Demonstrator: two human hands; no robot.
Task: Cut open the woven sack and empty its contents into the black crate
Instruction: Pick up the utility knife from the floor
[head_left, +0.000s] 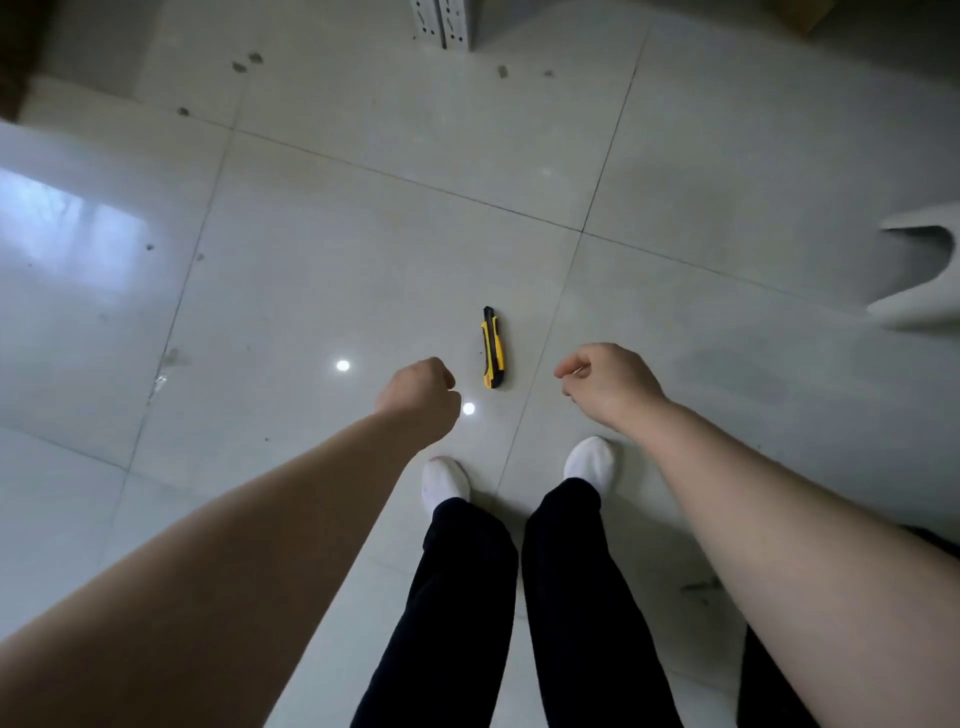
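A yellow and black utility knife (492, 348) lies on the pale tiled floor just ahead of my feet, pointing away from me. My left hand (418, 402) hovers to its left with the fingers curled under, holding nothing. My right hand (605, 387) hovers to the knife's right, fingers curled and thumb against the forefinger, also holding nothing. A white shape (919, 275) at the right edge may be part of the sack; I cannot tell. A dark shape (769, 680) shows under my right forearm, mostly hidden.
My white-socked feet (447, 480) and black trouser legs stand on the glossy floor tiles (363, 234). Grey perforated metal posts (441, 23) stand at the top centre. Something brown (15, 57) sits at the top left corner.
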